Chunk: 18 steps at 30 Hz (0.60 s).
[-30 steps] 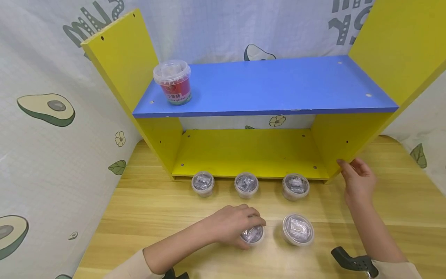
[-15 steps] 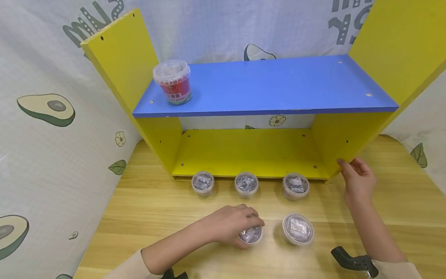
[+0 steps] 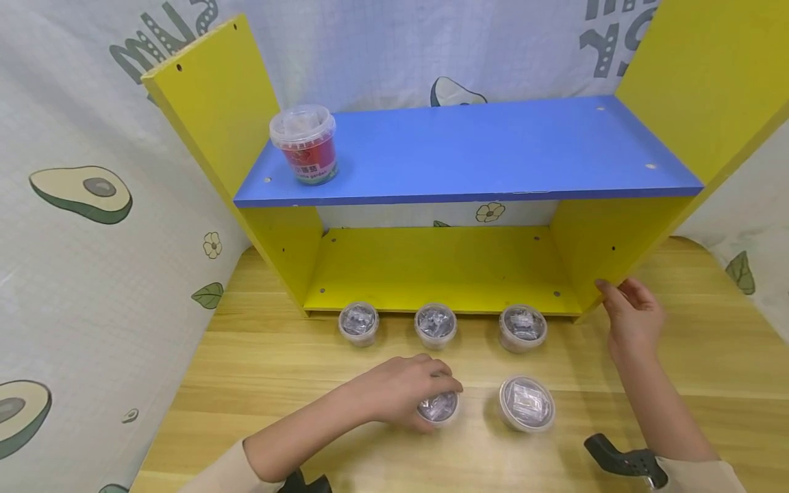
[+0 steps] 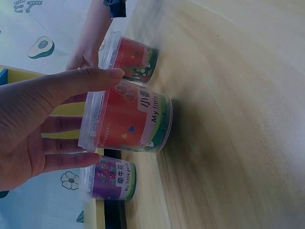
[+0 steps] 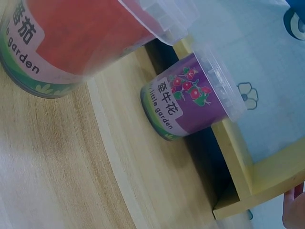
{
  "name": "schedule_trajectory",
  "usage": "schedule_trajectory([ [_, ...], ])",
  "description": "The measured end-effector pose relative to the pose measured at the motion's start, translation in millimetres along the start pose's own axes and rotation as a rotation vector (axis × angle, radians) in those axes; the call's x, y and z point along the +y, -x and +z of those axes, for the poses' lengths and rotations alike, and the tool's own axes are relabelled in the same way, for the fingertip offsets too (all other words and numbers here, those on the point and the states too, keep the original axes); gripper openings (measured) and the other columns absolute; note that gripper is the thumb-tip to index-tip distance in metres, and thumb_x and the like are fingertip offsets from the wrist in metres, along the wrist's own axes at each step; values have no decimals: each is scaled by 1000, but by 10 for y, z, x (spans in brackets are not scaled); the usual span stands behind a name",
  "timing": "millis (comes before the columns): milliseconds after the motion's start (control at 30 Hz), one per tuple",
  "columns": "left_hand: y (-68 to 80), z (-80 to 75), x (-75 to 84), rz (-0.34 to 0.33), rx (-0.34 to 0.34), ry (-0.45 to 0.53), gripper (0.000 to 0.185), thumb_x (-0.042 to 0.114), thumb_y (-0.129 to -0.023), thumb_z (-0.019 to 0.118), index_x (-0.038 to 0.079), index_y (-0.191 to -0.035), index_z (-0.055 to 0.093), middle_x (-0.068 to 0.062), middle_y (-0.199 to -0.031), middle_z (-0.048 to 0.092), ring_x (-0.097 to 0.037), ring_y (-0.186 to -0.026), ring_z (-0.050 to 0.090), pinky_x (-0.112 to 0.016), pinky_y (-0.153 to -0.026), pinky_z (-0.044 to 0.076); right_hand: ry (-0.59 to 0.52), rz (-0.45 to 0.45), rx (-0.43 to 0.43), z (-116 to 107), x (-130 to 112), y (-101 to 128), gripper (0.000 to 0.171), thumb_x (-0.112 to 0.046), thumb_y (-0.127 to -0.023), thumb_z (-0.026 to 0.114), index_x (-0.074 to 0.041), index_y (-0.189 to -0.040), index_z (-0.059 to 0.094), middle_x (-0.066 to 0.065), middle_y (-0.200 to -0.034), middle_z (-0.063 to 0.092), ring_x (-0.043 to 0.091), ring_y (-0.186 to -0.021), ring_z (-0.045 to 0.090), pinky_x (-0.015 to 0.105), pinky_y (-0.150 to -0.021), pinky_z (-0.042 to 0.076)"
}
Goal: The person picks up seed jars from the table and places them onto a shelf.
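Observation:
My left hand (image 3: 403,390) grips a lidded clear plastic tub (image 3: 439,408) on the table. In the left wrist view, the thumb lies across the front of this tub (image 4: 131,117), which has a red label, and the fingers reach behind its lid. Just to its right is another tub (image 3: 527,405), apart from the hand. My right hand (image 3: 636,322) pinches the lower front edge of the yellow side panel (image 3: 607,253) of a shelf unit, thumb on the inner face. A purple-labelled tub (image 5: 188,98) stands near the unit in the right wrist view.
Three lidded tubs stand in a row before the unit: left tub (image 3: 359,322), middle tub (image 3: 435,323), right tub (image 3: 522,327). A red-labelled tub (image 3: 310,157) sits on the blue shelf (image 3: 481,154), at its left end. Below is a yellow bottom board (image 3: 431,267).
My left hand has slid slightly left along the table with the tub in its grip, widening the gap to the tub on the right. My right hand stays on the panel.

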<state>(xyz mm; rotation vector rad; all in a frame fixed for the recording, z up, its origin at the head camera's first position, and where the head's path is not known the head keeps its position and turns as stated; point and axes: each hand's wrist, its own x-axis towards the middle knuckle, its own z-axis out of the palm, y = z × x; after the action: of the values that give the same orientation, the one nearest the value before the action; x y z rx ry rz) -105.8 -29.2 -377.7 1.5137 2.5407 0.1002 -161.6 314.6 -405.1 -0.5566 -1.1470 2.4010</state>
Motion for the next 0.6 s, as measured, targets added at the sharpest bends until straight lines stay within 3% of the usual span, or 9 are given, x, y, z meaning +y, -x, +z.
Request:
schedule_trajectory([
  [600, 31, -39, -41, -19, -34, 8, 57, 40, -74, 73, 27, -126, 53, 6, -123, 53, -10, -110, 52, -23, -80, 48, -3, 3, 19, 5, 15, -19, 25, 15, -71, 68, -3, -89, 70, 0, -88, 66, 8, -80, 62, 17, -67, 52],
])
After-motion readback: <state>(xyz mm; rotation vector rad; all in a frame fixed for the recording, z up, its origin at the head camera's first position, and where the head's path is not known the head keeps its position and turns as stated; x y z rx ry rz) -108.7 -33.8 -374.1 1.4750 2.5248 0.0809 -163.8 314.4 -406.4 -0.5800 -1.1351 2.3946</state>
